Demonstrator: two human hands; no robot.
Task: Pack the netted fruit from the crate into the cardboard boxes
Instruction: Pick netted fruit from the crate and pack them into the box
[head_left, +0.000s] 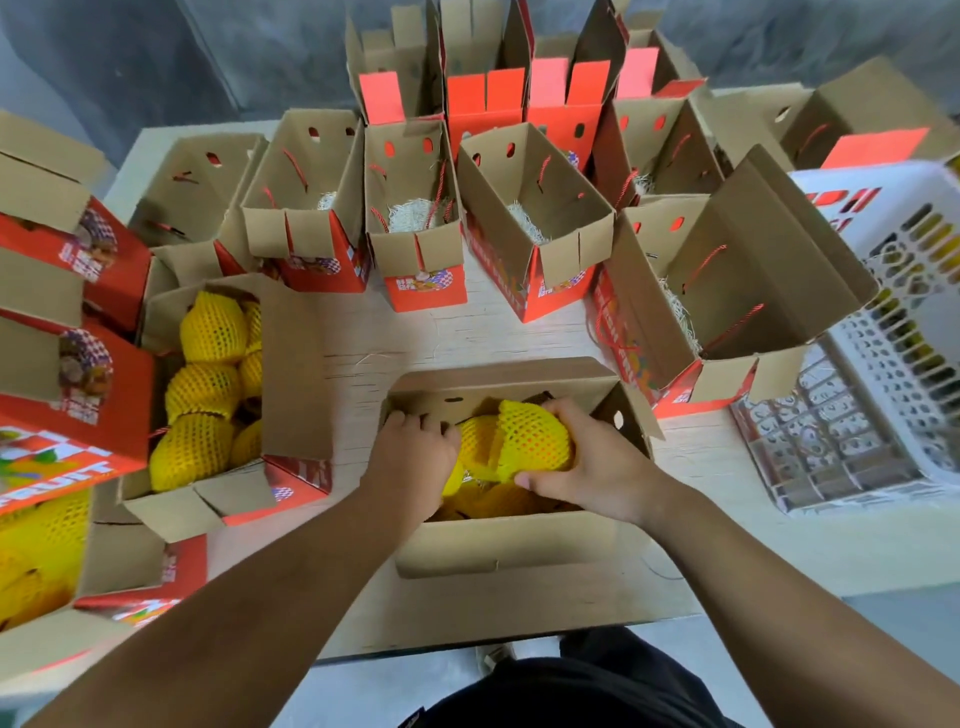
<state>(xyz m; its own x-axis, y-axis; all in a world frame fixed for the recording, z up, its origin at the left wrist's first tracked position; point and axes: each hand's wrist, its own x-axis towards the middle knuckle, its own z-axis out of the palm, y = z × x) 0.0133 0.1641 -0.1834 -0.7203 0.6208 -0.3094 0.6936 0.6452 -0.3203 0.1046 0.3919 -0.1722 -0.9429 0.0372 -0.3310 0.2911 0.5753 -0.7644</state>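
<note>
Right hand (587, 457) grips a netted fruit (519, 441) just above the near box (509, 545), already holding fruit; left hand (415, 457) reaches inside beside it, fingers curled, hold unclear. Risk: net slipping off, or bruising if forced into the crowded box.

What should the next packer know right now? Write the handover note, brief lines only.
Right hand: grip on a netted fruit over the near box.
Left hand: inside the same box, fingers curled beside the fruit; whether it holds anything is unclear.
Done: the box at left is filled with netted fruit; more filled boxes at the far left edge.
Left: the near box is partly filled; the back row boxes hold only shredded padding.
White crate stands at right; its contents are hard to make out.
</note>
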